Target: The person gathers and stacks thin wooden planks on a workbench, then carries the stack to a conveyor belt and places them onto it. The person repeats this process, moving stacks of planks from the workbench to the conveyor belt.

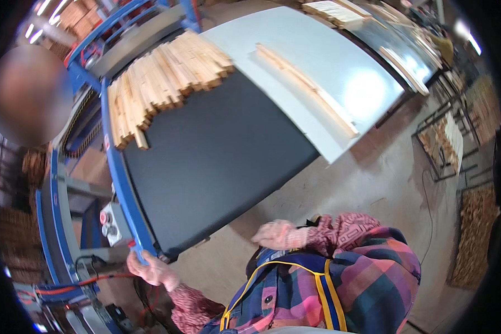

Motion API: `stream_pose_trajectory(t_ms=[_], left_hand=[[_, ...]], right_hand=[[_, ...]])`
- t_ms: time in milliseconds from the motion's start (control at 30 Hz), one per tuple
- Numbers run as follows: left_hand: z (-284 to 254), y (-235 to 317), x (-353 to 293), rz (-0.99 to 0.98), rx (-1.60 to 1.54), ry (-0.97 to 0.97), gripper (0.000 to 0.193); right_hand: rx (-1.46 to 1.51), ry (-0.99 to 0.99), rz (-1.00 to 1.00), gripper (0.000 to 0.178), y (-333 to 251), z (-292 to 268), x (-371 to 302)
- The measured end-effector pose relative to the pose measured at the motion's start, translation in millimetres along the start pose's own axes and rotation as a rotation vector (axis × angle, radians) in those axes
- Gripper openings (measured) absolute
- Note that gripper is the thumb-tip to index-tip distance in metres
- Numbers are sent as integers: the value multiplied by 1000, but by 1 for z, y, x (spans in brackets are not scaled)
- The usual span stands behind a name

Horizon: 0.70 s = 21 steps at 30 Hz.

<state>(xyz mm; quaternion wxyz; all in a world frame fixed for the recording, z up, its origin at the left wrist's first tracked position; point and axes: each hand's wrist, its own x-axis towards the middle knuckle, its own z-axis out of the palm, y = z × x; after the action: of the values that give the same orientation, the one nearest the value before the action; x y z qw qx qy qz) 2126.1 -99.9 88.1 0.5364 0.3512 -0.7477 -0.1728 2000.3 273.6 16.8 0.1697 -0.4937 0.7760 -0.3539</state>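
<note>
My left hand, in a pale glove, is at the near end of the blue side rail of a conveyor. Its fingers and thumb close around the rail's corner. My right hand, gloved too, hangs in front of my waist, off the conveyor. Its fingers look loosely curled, and I see nothing in them. Ahead of me lies the black conveyor belt. On its far part, many light wooden strips lie side by side, their near ends uneven. A grey control box with a red button sits beside the rail, near my left hand.
A pale sheet-topped table adjoins the belt on the right, with long wooden strips on it. Farther right stand a metal rack with wood pieces and a crate of wood offcuts. A person is at the far left.
</note>
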Motion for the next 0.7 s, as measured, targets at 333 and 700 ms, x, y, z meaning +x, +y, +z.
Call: stream_pose_trajectory(t_ms=[333, 700], left_hand=[[115, 415, -274, 716, -668, -1057, 26], [218, 631, -601, 1011, -519, -1976, 31]], right_hand=[[178, -16, 798, 48, 96, -116, -248], [356, 596, 1331, 52, 208, -180, -529]])
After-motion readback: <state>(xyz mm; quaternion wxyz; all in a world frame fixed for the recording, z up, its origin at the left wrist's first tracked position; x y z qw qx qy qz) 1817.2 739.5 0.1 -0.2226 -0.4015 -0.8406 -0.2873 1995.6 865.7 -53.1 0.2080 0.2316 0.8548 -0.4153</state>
